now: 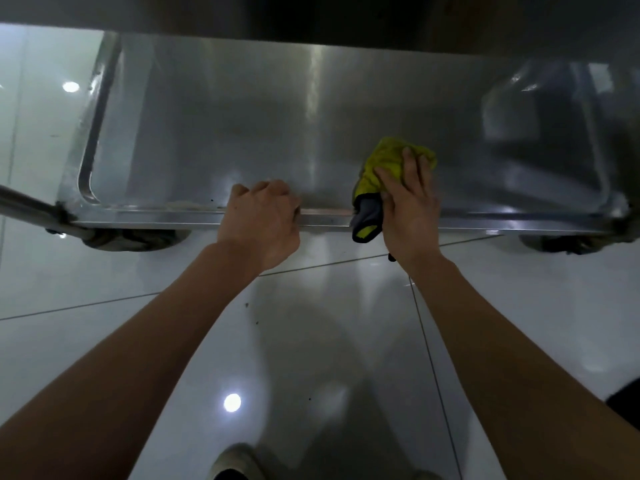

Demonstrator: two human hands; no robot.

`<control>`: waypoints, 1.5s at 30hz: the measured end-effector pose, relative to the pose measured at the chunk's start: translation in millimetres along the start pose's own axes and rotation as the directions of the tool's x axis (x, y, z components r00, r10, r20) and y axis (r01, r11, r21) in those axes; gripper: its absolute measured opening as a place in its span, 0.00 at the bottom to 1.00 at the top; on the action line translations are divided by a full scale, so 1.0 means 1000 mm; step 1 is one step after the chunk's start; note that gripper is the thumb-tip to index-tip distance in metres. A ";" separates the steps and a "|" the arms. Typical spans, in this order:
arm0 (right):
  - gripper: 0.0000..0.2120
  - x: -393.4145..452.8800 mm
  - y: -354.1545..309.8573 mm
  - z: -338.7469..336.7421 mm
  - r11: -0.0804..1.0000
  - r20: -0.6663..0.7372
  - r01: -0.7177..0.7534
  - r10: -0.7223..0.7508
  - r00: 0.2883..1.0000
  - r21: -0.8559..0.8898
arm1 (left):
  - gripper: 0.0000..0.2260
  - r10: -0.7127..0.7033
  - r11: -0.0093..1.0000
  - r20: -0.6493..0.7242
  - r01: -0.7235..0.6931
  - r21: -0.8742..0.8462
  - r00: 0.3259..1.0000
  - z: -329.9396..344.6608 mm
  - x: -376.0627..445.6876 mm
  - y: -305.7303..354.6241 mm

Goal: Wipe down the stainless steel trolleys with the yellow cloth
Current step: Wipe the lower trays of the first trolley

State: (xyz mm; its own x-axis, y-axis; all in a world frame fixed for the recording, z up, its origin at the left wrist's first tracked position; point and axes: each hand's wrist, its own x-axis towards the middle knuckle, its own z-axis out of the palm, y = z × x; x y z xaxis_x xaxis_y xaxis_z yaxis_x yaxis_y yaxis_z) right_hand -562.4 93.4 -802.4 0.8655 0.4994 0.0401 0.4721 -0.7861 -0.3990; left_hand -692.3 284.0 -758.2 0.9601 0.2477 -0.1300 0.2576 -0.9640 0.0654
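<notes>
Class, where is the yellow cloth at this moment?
In the head view, the yellow cloth lies bunched on the trolley shelf right of centre, under the right hand, one corner hanging over the near rim beside the left hand.

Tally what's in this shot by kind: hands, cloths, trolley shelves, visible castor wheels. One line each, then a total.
Hands: 2, left hand gripping the shelf edge, right hand pressing the cloth
Yellow cloth: 1
Trolley shelf: 1
Castor wheels: 2, left wheel, right wheel
Total: 6

No readable text anywhere (labels, numbers included).
</notes>
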 end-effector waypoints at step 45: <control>0.21 0.095 -0.306 0.131 0.866 0.211 0.479 -0.499 0.841 0.140 | 0.07 -0.402 0.902 -0.115 0.371 -0.221 0.908 0.007 -0.076 -0.191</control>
State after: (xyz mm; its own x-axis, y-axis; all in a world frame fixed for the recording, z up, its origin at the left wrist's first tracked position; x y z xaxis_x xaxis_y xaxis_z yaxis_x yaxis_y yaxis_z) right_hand -646.4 429.0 -796.5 0.4565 0.8888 0.0399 0.8002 -0.3905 -0.4551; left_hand -815.3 448.2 -767.7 0.7811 0.6236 -0.0307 0.6128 -0.7562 0.2294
